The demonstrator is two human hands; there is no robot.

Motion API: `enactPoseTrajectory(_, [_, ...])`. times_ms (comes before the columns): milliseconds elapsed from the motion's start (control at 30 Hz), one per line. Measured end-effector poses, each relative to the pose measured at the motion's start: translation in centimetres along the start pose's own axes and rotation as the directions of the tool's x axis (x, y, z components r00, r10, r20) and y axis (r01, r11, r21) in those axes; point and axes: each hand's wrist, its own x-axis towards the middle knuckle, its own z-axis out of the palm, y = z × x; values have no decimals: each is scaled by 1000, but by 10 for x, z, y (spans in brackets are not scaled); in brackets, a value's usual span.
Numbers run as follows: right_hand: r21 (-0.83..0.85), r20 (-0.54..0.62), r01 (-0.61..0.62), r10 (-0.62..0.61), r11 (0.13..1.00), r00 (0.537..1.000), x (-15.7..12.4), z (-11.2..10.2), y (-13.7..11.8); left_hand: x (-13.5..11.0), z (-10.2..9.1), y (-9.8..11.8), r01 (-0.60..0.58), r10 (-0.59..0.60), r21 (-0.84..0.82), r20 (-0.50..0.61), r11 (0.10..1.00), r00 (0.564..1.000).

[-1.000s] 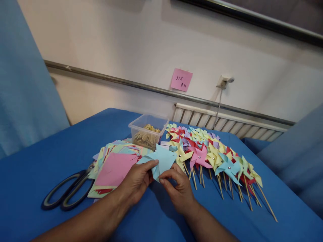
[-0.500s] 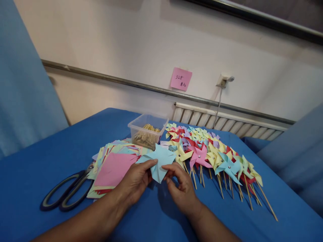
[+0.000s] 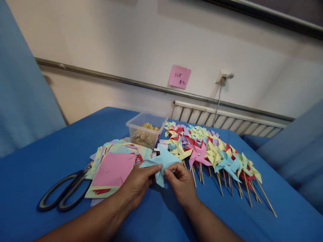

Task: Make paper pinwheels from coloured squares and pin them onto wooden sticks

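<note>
Between my two hands, above the blue-covered table, is a light blue paper pinwheel [image 3: 164, 157] with its points folded toward the middle and no stick visible on it. My left hand [image 3: 141, 183] pinches it from the left, thumb on top near the centre. On the other side my right hand [image 3: 181, 179] grips it too, thumb and fingertips pressed close to the middle. Fingers of both hands are partly hidden beneath the paper. Just left of my left hand lies a stack of coloured paper squares [image 3: 114, 169], a pink one uppermost.
Black-handled scissors [image 3: 67, 191] lie left, their blades under the paper stack. Behind stands a clear plastic box [image 3: 147, 131] of short wooden sticks. Many finished pinwheels on sticks [image 3: 199, 154] cover the right side. A radiator [image 3: 227, 117] runs along the wall.
My right hand has moved in from the paper's right edge to its centre, and its thumb now presses there. The pinwheel has turned slightly and more of its points are folded in.
</note>
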Motion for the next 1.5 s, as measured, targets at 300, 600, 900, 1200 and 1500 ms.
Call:
enactPoseTrajectory(300, [29, -78, -45, 47, 999, 996, 1, 2, 1, -1, 2, -4, 22, -23, 79, 17, 997, 1000])
enactPoseTrajectory(600, [19, -79, -59, 60, 998, 995, 2, 3, 3, 1, 0, -5, -4, 3, 133, 9, 991, 1000])
enactPoseTrajectory(900, [38, -80, -62, 65, 997, 995, 1, 4, 4, 0, 2, -4, -31, 29, 150, 20, 988, 999])
enactPoseTrajectory(1200, [197, -142, -50, 79, 979, 987, 7, -9, -7, 2, -1, 4, 20, -30, 276, 33, 961, 999])
enactPoseTrajectory(1500, [229, 310, -243, 166, 943, 936, 11, -19, -5, -3, -2, 14, 56, -183, 512, 201, 857, 962])
